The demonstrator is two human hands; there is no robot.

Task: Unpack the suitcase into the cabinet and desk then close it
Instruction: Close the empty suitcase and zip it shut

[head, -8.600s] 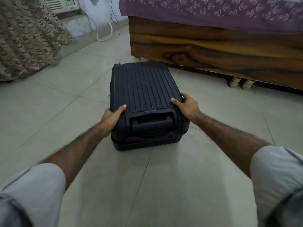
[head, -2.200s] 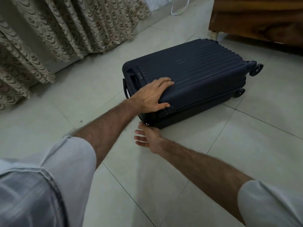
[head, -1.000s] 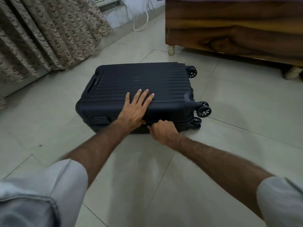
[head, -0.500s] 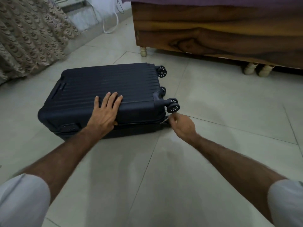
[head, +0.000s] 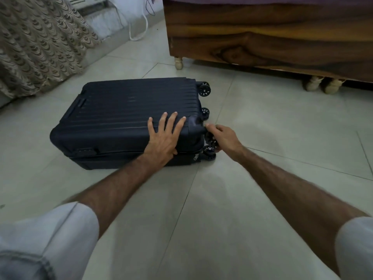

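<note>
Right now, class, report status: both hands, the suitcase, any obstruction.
Left hand flat on suitcase lid. Right hand at the wheel-end corner, fingers curled; grip unclear. Suitcase lying flat, lid down. Nothing on the lid besides the hand.

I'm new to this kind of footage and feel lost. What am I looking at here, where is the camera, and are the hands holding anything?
No machine here: a person wears one camera on the head, looking down at both arms. A dark suitcase lies flat and shut on the tiled floor, near a wooden bed and a curtain. The left hand presses flat on the lid. The right hand has curled fingers at the corner by the wheels; whether it pinches something, perhaps a zip pull, is hidden.
</note>
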